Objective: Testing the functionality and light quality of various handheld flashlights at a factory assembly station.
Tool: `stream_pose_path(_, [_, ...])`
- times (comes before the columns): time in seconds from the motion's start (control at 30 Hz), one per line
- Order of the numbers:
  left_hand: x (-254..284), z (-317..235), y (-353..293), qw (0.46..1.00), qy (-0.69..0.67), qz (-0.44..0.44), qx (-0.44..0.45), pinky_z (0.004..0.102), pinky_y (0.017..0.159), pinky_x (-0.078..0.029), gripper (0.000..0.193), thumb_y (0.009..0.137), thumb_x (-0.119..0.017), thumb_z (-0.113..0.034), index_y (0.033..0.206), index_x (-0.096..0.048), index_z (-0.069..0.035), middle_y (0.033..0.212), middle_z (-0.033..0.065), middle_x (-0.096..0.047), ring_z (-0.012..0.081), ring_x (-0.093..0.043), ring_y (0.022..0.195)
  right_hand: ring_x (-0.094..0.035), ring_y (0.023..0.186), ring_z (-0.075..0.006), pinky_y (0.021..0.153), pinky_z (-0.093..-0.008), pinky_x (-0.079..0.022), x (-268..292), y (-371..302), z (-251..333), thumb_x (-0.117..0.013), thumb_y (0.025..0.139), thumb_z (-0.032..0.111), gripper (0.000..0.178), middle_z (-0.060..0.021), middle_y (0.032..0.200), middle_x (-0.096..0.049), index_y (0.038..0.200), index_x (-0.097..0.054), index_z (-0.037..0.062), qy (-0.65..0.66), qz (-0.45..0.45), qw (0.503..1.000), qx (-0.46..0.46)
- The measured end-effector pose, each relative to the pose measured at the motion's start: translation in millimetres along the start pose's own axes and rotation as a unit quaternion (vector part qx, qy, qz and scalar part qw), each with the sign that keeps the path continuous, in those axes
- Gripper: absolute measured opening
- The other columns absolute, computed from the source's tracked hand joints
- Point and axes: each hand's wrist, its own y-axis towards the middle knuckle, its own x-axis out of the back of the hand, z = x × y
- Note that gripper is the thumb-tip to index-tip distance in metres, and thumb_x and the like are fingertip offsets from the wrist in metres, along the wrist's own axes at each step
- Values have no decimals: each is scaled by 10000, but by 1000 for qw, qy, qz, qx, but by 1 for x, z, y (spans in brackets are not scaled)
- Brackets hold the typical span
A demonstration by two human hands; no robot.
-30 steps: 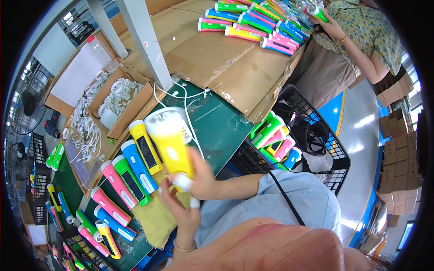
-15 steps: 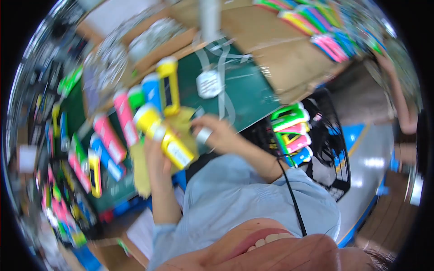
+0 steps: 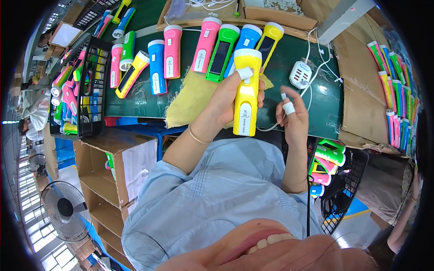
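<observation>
My left hand (image 3: 225, 101) is closed around a yellow flashlight (image 3: 247, 92) with a white head rim, held upright above the green table. White tape wraps its thumb, which lies near the flashlight's switch. To the right, my right hand (image 3: 294, 115) has bent fingers pinching a white cable (image 3: 270, 128), whose small plug end shows at the fingertips. One of its fingers also carries white tape. Behind the held flashlight lie a pink flashlight (image 3: 207, 45), a green flashlight (image 3: 223, 52), a blue flashlight (image 3: 247, 38) and another yellow flashlight (image 3: 270, 38). A yellow cloth (image 3: 187, 101) lies beneath my left hand.
More flashlights lie at the table's left, beside a black basket (image 3: 92, 86) full of them. A white USB charging hub (image 3: 300, 74) with cables sits right. Cardboard (image 3: 364, 95) covers the right side. Another black basket (image 3: 348, 194) stands lower right; a fan (image 3: 65, 207) lower left.
The view has turned and steadied. The yellow flashlight, tilted and blurred before, is now upright in my left hand. My right hand stays to its right, fingers bent.
</observation>
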Motion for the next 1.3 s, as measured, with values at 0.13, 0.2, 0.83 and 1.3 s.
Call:
stream_pose_path(0.13, [-3, 10, -5, 990, 119, -68, -33, 325, 520, -500, 257, 849, -532, -173, 1057, -457, -44, 789, 110, -574, 213, -593, 592, -417, 601, -32, 492, -155, -291, 4, 26, 12, -419, 921, 165, 274, 19, 715, -487, 1114, -593, 79, -66, -18, 996, 57])
stream_pose_path(0.2, [-12, 17, -18, 969, 241, -50, -22, 314, 534, -498, 321, 816, -570, -165, 1077, -444, -28, 797, 107, -575, 202, -593, 599, -476, 724, -47, 579, -177, -372, -6, 39, 31, -466, 911, 281, 304, 1, 817, -546, 1060, -607, 56, -178, 49, 976, 114])
stream_pose_path(0.83, [-17, 21, -45, 931, 358, 20, 74, 264, 545, -473, 413, 702, -686, -140, 1029, -470, -10, 773, 74, -586, 144, -584, 583, -491, 750, -140, 649, -233, -364, -21, 65, 16, -506, 846, 459, 488, -75, 836, -524, 881, -565, -24, -36, 359, 899, 247])
stream_pose_path(1.3, [3, 30, -31, 678, 714, -97, -143, 408, 630, -481, 473, 667, -667, -80, 1028, -399, 67, 818, 242, -581, 391, -589, 707, -564, 645, -224, 628, -289, -432, -31, 59, 18, -505, 801, 266, 310, -120, 713, -593, 937, -614, 10, -332, 159, 913, 177])
